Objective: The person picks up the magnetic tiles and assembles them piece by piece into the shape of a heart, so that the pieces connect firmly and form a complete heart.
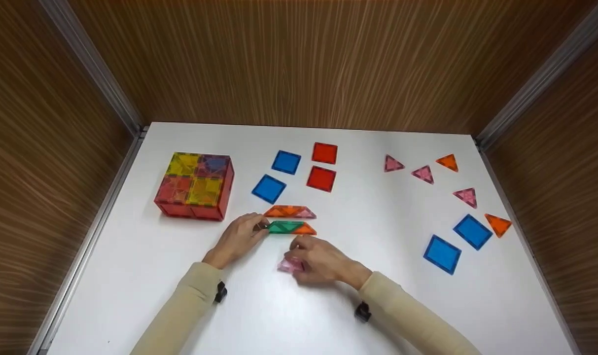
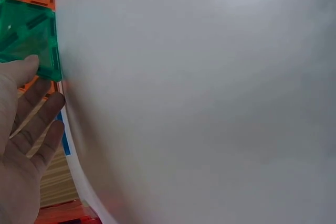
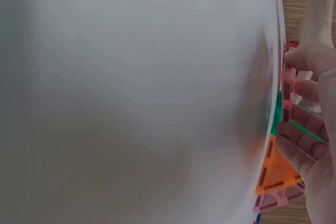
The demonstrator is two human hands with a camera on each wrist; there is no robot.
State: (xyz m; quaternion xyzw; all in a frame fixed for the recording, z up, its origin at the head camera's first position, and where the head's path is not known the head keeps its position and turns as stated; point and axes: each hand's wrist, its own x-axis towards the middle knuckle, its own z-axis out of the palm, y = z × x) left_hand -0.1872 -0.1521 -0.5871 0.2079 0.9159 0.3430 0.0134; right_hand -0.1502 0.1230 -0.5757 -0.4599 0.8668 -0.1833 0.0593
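My left hand (image 1: 240, 237) is at the left end of a row made of green triangular tiles (image 1: 285, 227) and an orange triangular tile (image 1: 304, 229). Its thumb overlaps the green tile (image 2: 31, 32) in the left wrist view, with the index finger at that tile's other side, pinching it. Nearer the body, my right hand (image 1: 323, 260) pinches a translucent pink triangular tile (image 1: 290, 265). The right wrist view shows this pink tile (image 3: 286, 90) edge-on between thumb and fingers. Just beyond the green row lies a similar row of orange tiles (image 1: 283, 212) ending in a pink one (image 1: 306, 213).
A block of coloured tiles (image 1: 195, 212) stands at the left. Blue square tiles (image 1: 286, 162) and red square tiles (image 1: 321, 178) lie behind the rows. Towards the right are scattered pink triangles (image 1: 423, 174), orange triangles (image 1: 498, 225) and blue squares (image 1: 442, 254). Wood-grained panels (image 1: 299, 64) enclose the white table.
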